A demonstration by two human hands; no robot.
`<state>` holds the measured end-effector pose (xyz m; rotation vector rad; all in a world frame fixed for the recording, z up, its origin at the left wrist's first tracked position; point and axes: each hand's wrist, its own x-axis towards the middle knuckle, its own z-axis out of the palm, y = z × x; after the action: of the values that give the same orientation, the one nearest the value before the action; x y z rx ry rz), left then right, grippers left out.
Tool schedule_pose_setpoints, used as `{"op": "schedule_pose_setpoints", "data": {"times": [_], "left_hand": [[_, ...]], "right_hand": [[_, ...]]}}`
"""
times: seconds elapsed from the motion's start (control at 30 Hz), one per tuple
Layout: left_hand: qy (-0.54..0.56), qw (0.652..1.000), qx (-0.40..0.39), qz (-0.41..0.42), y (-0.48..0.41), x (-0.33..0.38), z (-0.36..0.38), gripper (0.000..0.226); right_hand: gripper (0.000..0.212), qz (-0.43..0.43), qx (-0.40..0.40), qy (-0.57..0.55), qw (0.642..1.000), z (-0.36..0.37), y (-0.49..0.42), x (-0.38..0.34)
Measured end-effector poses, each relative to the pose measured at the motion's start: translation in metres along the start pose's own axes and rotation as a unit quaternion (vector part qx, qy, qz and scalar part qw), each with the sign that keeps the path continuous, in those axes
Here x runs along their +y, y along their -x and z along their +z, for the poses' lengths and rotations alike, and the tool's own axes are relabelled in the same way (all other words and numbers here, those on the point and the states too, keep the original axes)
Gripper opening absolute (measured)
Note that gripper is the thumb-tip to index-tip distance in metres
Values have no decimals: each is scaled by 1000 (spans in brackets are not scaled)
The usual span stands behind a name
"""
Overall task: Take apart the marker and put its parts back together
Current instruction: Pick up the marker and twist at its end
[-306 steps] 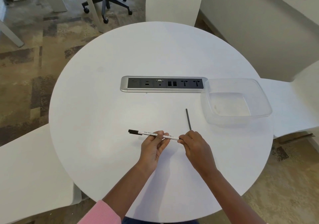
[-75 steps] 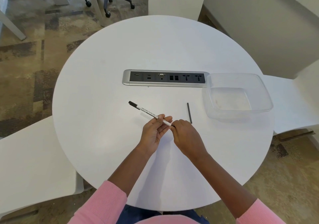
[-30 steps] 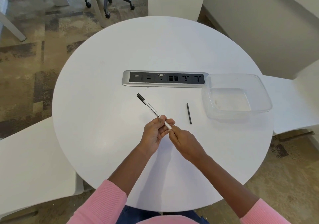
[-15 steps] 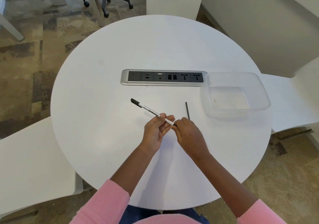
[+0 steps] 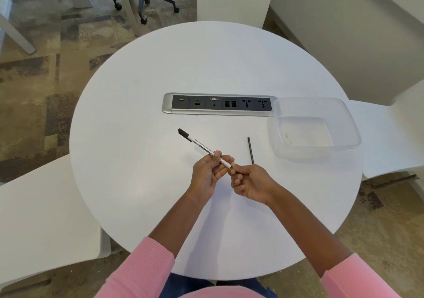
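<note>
Bright, even light; soft shadows under both forearms on the table (image 5: 137,183) (wide-angle bending at edges); focus sharp.

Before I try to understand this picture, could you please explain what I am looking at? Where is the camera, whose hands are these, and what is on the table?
There is no machine here. A person wears one wide-angle camera on the head, looking forward and down, so you see their own arms in pink sleeves. The left hand holds a white marker by its barrel, black end pointing away. The right hand pinches the marker's near end; what it grips there is hidden by the fingers. On the round white table lie a thin black rod, probably the marker's inner part, and an empty clear plastic container. A socket strip is built into the table.
</note>
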<state>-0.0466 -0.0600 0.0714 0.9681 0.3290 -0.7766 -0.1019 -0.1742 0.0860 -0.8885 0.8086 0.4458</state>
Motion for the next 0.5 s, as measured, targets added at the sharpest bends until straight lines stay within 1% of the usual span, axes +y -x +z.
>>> {"op": "schedule_pose_setpoints", "data": {"times": [0.03,0.07,0.1,0.13,0.17,0.2,0.23,0.27,0.3,0.37,0.47,0.5], "left_hand": [[-3,1000,-1,1,-1,0,1,23],[-6,1000,-1,1,-1,0,1,23],[-10,1000,0,0,-2,0,1,22],[-12,1000,2,-1,-2,0,1,21],[-14,1000,7,-1,-3,0,1,20],[-14,1000,14,1,-4,1,0,19],[-14,1000,22,2,-6,2,-1,18],[-14,1000,28,4,-7,3,-1,18],[-16,999,30,4,-9,3,-1,17],[-25,999,27,7,-10,3,0,16],[-29,999,21,8,-8,0,2,16],[-26,999,20,7,-8,0,3,17]], "right_hand": [[30,23,-15,-39,999,-1,-1,-1],[32,26,-18,-42,999,-2,-1,-1],[33,14,-7,-15,1000,-2,-2,0],[35,-18,17,48,999,-1,-1,1],[36,-66,53,139,987,1,0,3],[35,-121,94,242,958,2,1,5],[31,-180,136,335,915,3,2,7],[25,-233,166,405,869,2,2,9],[20,-273,179,448,832,2,1,10],[18,-321,186,504,780,3,0,11],[19,-361,208,580,700,5,-5,13],[21,-367,217,596,680,5,-6,13]]}}
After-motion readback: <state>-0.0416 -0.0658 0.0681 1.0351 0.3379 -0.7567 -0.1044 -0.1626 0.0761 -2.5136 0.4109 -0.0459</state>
